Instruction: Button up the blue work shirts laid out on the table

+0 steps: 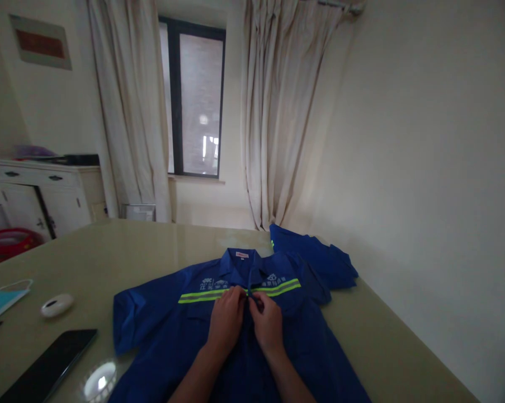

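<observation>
A blue short-sleeved work shirt [164,322] lies spread face up on the table, collar away from me. A yellow-green and grey reflective stripe crosses its chest, with pale lettering above. My left hand [227,316] is closed at the front opening, level with the stripe. Right beside it, my right hand [267,319] pinches the edge of the same opening. Both sets of fingertips meet on the shirt's front placket. Any button between them is hidden by the fingers.
Another blue garment [315,257] lies folded behind the shirt, near the wall. On the left of the table [143,240] are a phone [51,364], a white oval case [57,305], a face mask [4,301] and a clear glass dish [100,380].
</observation>
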Available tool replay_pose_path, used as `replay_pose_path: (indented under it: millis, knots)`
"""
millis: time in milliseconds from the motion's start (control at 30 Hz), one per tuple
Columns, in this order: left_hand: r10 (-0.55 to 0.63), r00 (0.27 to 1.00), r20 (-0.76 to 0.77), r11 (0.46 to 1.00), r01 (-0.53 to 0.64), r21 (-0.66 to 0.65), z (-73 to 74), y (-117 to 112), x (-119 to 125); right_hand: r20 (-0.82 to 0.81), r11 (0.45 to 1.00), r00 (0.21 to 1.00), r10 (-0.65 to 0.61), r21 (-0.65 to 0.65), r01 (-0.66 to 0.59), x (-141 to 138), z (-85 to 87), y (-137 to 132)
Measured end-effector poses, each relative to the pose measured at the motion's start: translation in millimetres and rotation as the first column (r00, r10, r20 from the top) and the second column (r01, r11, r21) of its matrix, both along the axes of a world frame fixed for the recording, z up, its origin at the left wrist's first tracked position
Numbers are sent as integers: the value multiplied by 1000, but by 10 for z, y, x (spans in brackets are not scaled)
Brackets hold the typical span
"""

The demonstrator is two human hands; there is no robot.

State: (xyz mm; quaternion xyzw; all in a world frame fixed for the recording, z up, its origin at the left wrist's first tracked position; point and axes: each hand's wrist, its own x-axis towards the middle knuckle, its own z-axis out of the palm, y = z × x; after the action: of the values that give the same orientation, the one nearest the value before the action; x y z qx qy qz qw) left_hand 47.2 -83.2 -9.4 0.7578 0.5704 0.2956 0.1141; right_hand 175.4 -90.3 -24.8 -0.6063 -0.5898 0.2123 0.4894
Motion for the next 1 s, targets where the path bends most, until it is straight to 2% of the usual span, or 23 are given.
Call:
replay_pose_path:
  millis: [233, 400, 567, 833, 1000]
  knots:
    - [-11, 1000, 24, 999, 12, -42, -66, 13, -8, 167, 999, 986, 3, -52, 6, -55, 98, -94]
    - [-41, 998, 45, 998, 43, -41, -87, 17, -10, 302, 991, 951, -65, -92, 97, -81, 123, -116]
    - [-71, 996, 57, 997, 73, -36, -85, 21, -5, 387, 986, 919, -73, -111, 125, -97, 145, -130]
    - [-70, 992, 106, 997, 72, -20, -90, 15, -11, 308, 987, 951, -26, -144, 74, -66, 142, -91]
    - [-51, 989, 138, 998, 55, -24, -153, 49, -11, 166, 997, 986, 11, -75, 2, -3, 91, -6]
